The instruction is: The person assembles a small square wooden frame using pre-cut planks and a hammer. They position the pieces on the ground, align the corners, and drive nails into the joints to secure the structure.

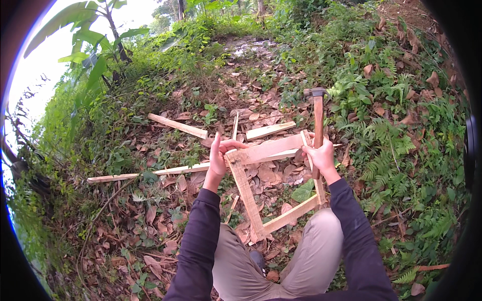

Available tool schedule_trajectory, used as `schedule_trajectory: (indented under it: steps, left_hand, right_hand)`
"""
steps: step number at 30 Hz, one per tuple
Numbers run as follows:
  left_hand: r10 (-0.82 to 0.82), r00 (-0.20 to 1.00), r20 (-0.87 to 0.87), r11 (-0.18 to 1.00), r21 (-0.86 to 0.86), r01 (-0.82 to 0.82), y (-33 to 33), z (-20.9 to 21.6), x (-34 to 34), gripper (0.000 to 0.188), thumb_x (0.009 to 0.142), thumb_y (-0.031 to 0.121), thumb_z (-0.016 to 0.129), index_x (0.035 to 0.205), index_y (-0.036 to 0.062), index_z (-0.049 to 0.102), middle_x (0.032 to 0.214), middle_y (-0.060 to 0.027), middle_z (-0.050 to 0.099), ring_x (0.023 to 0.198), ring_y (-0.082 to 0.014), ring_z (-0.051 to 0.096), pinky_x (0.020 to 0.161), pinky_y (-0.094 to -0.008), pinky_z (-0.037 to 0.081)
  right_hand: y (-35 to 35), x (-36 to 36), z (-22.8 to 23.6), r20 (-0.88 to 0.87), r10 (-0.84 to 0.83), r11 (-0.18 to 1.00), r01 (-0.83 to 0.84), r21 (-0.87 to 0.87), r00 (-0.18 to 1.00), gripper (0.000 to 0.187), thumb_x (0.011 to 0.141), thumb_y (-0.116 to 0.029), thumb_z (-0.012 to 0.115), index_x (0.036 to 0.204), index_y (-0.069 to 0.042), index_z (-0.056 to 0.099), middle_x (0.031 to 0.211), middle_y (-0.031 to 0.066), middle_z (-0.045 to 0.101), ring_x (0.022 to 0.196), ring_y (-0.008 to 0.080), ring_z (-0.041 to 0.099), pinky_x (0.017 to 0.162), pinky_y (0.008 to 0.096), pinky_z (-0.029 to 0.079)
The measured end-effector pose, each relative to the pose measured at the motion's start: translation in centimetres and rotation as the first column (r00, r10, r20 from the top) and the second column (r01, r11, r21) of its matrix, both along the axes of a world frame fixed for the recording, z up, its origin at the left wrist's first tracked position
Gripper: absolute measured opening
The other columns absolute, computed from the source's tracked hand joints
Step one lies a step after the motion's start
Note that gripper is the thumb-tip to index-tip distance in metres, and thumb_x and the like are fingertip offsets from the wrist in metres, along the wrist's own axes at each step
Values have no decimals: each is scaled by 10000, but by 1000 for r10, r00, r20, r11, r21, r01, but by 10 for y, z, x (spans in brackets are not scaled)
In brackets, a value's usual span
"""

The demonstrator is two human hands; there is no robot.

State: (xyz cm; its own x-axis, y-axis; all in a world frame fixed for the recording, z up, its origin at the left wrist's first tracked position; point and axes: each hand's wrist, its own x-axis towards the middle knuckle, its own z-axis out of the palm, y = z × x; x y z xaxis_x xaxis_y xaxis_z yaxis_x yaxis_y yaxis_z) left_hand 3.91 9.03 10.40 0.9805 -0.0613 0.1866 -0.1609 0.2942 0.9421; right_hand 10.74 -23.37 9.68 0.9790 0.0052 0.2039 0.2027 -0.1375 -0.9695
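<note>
A four-sided frame of pale wooden boards (271, 150) is held up in front of me, its lower corners by my knees. At its upper left corner is my left hand (219, 156), thumb pointing up and fingers curled behind the top board. My right hand (322, 156) grips a hammer (319, 120) by its brown wooden handle, also closed about the frame's upper right corner. The hammer stands nearly upright, metal head at the top, its handle passing along the frame's right board. Some fingers of both hands are hidden behind the wood.
Beyond the frame, a short plank (271, 130), another plank (178, 125) and a thin stick (235, 125) lie on dry leaves. A long wooden strip (125, 177) runs behind the frame. Ferns (381, 168) grow at right; a broad-leaved plant (118, 42) stands far left.
</note>
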Motion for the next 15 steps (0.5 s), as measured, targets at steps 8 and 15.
schedule_trajectory:
  steps: [8, 15]
  left_hand:
    - [194, 977, -87, 974, -106, -202, -14, -26, 20, 897, 1041, 615, 77, 970, -18, 708, 1068, -175, 732, 1048, -247, 652, 1071, -372, 372]
    - [-32, 792, -610, 965, -227, -136, -45, -94, 35, 873, 904, 757, 470, 1417, 63, 342, 1145, -158, 589, 918, -381, 674, 795, -543, 548]
  right_hand:
    - [-1, 2, 2, 29, -177, 980, 179, -84, 984, 399, 769, 29, 745, 1150, 43, 627, 731, 23, 632, 590, 139, 697, 479, 268, 561]
    - [-22, 9, -5, 463, -319, 798, 498, -339, 827, 291, 806, -139, 790, 1025, -5, 653, 721, 85, 651, 640, 189, 671, 589, 347, 532]
